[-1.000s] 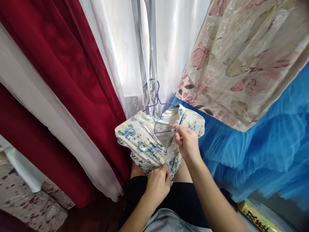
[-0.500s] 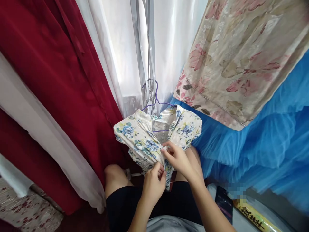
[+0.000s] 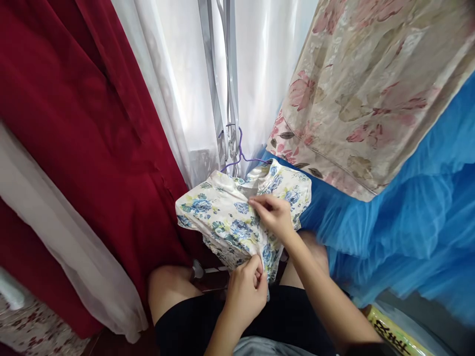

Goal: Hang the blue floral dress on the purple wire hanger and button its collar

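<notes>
- Far left: a red curtain (image 3: 85, 123) hangs in folds. A white sheer curtain (image 3: 178, 84) hangs just to its right.
- Centre, far: a metal rack upright (image 3: 222, 89) carries a purple hanger (image 3: 241, 151).
- Centre: a floral blouse (image 3: 218, 217) hangs on that hanger, above the person's lap, between the red curtain and the blue fabric.
- Orientation: the blouse's long axis runs far to near. The collar is at the far end under the hanger hook and the hem points near, toward the lap. The shoulders span left to right.
- Appearance: shiny cream cloth printed with blue roses and yellow-green leaves. It has short sleeves and is creased and bunched down the front.
- Left hand (image 3: 247, 289): at the near hem, fingers curled together, thumb pressed to forefinger, pinching the hem edge.
- Right hand (image 3: 272, 215): on the blouse front at chest height, fingers held together, the tips nipping cloth at the front opening.
- Near: black shorts (image 3: 193, 321) under both forearms.
- Right: blue tulle (image 3: 389, 232) touches the blouse's right sleeve, with a beige floral fabric (image 3: 371, 84) hanging above it.
- Near right: a yellow printed packet (image 3: 393, 333), partly out of frame.
</notes>
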### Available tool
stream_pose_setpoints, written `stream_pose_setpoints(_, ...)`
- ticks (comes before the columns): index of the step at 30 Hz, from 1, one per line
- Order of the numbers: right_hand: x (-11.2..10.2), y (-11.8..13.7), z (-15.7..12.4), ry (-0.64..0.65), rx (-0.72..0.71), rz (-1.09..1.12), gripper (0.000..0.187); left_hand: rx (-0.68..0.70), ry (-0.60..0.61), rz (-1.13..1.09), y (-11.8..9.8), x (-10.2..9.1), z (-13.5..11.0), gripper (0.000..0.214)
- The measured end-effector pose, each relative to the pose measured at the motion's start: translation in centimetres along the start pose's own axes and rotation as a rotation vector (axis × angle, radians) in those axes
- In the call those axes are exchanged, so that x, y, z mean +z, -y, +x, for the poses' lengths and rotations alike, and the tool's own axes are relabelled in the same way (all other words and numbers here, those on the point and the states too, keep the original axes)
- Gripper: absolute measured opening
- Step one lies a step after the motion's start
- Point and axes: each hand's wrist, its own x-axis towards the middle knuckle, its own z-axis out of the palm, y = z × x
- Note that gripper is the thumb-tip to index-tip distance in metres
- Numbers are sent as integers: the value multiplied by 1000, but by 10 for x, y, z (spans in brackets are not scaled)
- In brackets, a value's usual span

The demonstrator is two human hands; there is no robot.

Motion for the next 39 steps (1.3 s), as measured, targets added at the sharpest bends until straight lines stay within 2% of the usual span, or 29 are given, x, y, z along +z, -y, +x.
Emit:
stream_pose_setpoints(3, 2, 9, 53, -65, -104, 20, 8, 21, 24, 23, -5, -5, -3, 17)
stream_pose_setpoints(5, 2, 16, 72, -101, -162, 28, 8, 12, 28, -3, -3, -6, -4, 18)
stream_pose_setpoints(7, 0, 23, 74, -99, -213, 30, 8, -17, 34, -64, 2, -6, -2, 18)
stream_pose_setpoints(10, -3, 29, 58, -93, -255, 26, 7, -11, 26, -171, 6, -16, 10, 10)
stream_pose_setpoints(11, -4, 29, 52, -99, -257, 16, 7, 16, -13, -196, 5, -23, 17, 7)
stream_pose_setpoints(13, -6, 26, 43, -113, -256, -12, 7, 111, -170, -220, -3, -44, 37, 6)
stream_pose_setpoints(16, -10, 20, 43, -93, -281, -40, 8, 314, -441, -237, -26, -85, 78, 21)
stream_pose_setpoints(18, -14, 17, 47, -52, -309, -53, 8, 418, -477, -215, -41, -109, 107, 30)
stream_pose_setpoints(21, -17, 12, 51, -2, -345, -87, 10, 510, -410, -35, -57, -129, 137, 20)
stream_pose_setpoints(23, -14, 6, 49, 3, -372, -100, 12, 543, -418, 72, -63, -130, 145, 22)
stream_pose_setpoints(25, -7, -2, 44, -30, -402, -88, 14, 537, -440, 79, -66, -126, 146, 23)
stream_pose_setpoints(29, 11, -20, 33, -131, -428, -71, 16, 460, -433, -147, -65, -115, 142, 25)
stream_pose_setpoints(32, 19, -29, 29, -127, -402, -102, 15, 420, -414, -303, -62, -113, 142, 29)
stream_pose_setpoints(35, 23, -35, 27, -107, -363, -86, 19, 423, -411, -352, -62, -114, 144, 31)
stream_pose_setpoints(39, 30, -36, 22, -147, -337, -56, 18, 399, -413, -448, -61, -113, 146, 31)
